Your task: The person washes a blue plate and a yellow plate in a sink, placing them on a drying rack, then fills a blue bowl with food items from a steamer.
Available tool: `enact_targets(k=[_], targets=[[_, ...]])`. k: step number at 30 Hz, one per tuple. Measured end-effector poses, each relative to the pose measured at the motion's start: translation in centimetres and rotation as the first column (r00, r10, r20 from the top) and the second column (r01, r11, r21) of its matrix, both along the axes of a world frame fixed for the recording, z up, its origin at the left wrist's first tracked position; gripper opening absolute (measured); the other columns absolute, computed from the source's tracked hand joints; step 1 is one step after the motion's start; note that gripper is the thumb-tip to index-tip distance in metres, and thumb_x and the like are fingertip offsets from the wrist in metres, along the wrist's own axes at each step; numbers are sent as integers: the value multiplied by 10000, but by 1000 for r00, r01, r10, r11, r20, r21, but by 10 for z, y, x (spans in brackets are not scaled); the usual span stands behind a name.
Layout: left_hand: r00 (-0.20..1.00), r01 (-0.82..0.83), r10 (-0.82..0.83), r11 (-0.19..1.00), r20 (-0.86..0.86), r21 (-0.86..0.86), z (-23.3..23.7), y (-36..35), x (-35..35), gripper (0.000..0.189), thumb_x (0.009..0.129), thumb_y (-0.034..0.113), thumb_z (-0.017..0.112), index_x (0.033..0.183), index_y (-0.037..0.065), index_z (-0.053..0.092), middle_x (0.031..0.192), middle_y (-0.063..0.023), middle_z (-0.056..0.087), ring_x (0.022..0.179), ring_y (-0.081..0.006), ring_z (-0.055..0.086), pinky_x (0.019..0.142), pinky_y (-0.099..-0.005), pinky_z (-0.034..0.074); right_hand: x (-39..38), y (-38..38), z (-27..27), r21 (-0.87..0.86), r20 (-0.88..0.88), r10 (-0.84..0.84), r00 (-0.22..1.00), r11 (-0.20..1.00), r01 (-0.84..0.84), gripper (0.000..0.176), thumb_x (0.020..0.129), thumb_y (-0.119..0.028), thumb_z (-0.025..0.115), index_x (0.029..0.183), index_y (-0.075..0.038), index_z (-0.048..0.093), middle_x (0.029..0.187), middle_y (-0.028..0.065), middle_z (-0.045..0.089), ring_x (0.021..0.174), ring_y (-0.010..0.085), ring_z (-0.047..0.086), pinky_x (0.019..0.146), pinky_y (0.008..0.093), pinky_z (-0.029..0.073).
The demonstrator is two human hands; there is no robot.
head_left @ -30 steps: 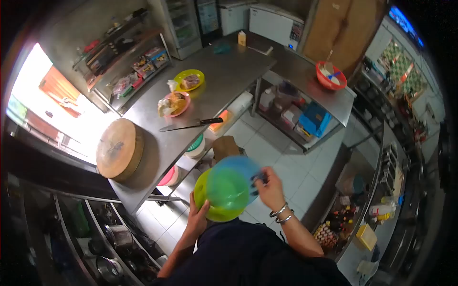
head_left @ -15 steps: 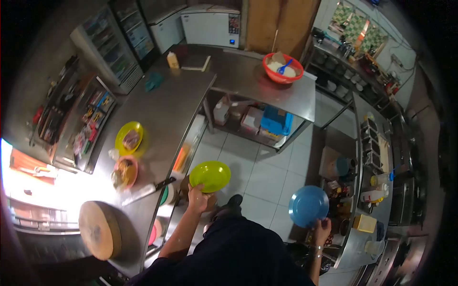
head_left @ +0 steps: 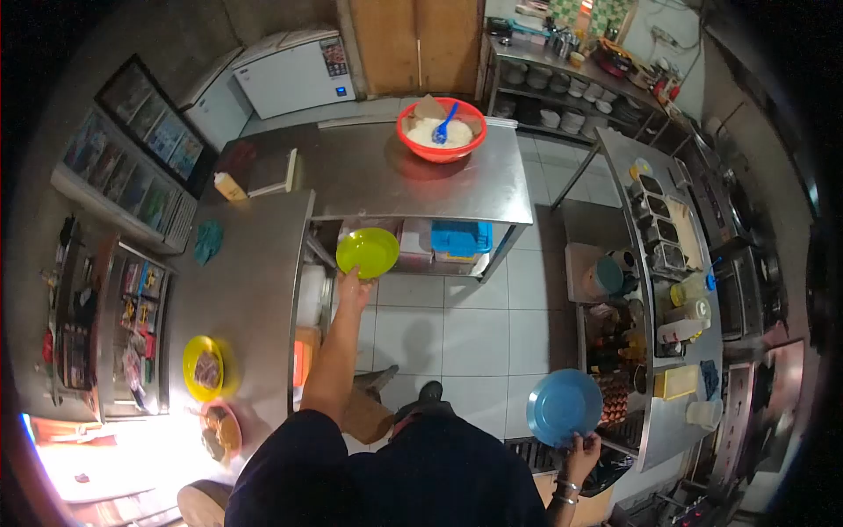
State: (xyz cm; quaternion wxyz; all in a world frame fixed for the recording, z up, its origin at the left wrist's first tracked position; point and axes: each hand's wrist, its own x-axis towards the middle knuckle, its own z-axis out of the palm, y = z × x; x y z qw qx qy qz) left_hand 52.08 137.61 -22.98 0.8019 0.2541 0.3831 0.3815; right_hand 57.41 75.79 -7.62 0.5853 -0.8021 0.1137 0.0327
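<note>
My left hand (head_left: 356,285) is closed on the near rim of a yellow-green plate (head_left: 369,252), held out in front of me over the floor gap between the steel tables. Nothing shows on that plate. Low on the right, my right hand (head_left: 581,455) grips the edge of a blue plate (head_left: 565,407), which also looks bare. Ahead, a red basin (head_left: 442,130) of white rice (head_left: 428,132) rests on the far steel table, with a blue scoop (head_left: 445,123) standing in it and a piece of brown cardboard at its back.
On the left steel table (head_left: 250,290) are a yellow plate (head_left: 219,384) with meat, a pink bowl (head_left: 230,432) and a teal cloth (head_left: 208,241). A round chopping block (head_left: 204,505) is at bottom left. The right counter (head_left: 660,422) holds metal containers and bottles.
I have moved forward, and the rice basin is nearer. My left hand has stretched ahead with the yellow-green plate. The blue plate stays low at my right. Both plates remain held.
</note>
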Motion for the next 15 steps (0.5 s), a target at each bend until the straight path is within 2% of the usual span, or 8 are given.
enact_targets(k=[3,5,6,7,9,11,13,15], targets=[[997,5,0,998,80,-65,5,44,52,403,951,57,479,1308,160,325,1296,-137,470,1109,-373,546,822,-565,526,-4,-31,-39,64,-66,-134,989,988,138,164,824,61,589,928,-23,494,931,52,554,854,160,531,792,287,448],[990,41,-45,999,135,28,2,76,85,428,964,120,491,1360,139,330,1365,-181,389,1199,-413,459,934,-587,462,-10,-27,-25,59,-87,-114,990,991,119,196,841,51,572,992,-29,477,981,68,550,866,188,563,765,315,503],[990,51,-55,998,129,27,-8,101,100,428,964,120,491,1360,139,330,1365,-181,389,1199,-413,459,934,-587,462,-14,-8,-8,74,-87,-166,982,982,172,197,835,27,586,969,-56,467,923,46,543,786,166,561,640,325,533],[964,110,-99,993,248,-32,-21,128,113,468,969,184,500,1392,157,299,1403,-169,368,1232,-422,432,951,-616,434,-16,4,3,89,-87,-214,973,971,221,203,830,2,601,945,-83,457,866,23,535,707,144,559,515,334,563],[924,177,-135,980,358,-87,-25,145,124,514,974,248,508,1423,174,268,1441,-156,346,1265,-430,405,968,-645,407,-17,8,3,144,-158,-250,955,951,273,204,830,0,597,955,-85,461,872,38,558,724,168,592,529,347,580],[970,244,-244,965,4,-97,1,130,129,615,965,409,493,1475,193,225,1544,-130,162,1375,-433,222,1034,-665,302,-23,7,3,180,-175,-254,951,942,285,206,831,-6,594,970,-90,467,897,59,584,740,196,617,527,361,585],[960,206,-228,968,-165,-140,8,90,133,676,950,490,478,1492,193,205,1575,-93,40,1420,-408,99,1056,-657,251,-28,4,4,175,-262,-300,917,920,351,242,842,-30,584,1039,-94,458,952,86,599,773,228,640,580,383,588],[821,522,-505,853,-266,-6,-40,46,123,687,953,520,446,1499,193,186,1572,-100,96,1420,-405,124,1041,-649,269,-34,-7,0,200,-247,-284,927,921,335,284,848,-31,576,1102,-79,460,993,119,610,807,243,652,614,389,590]])
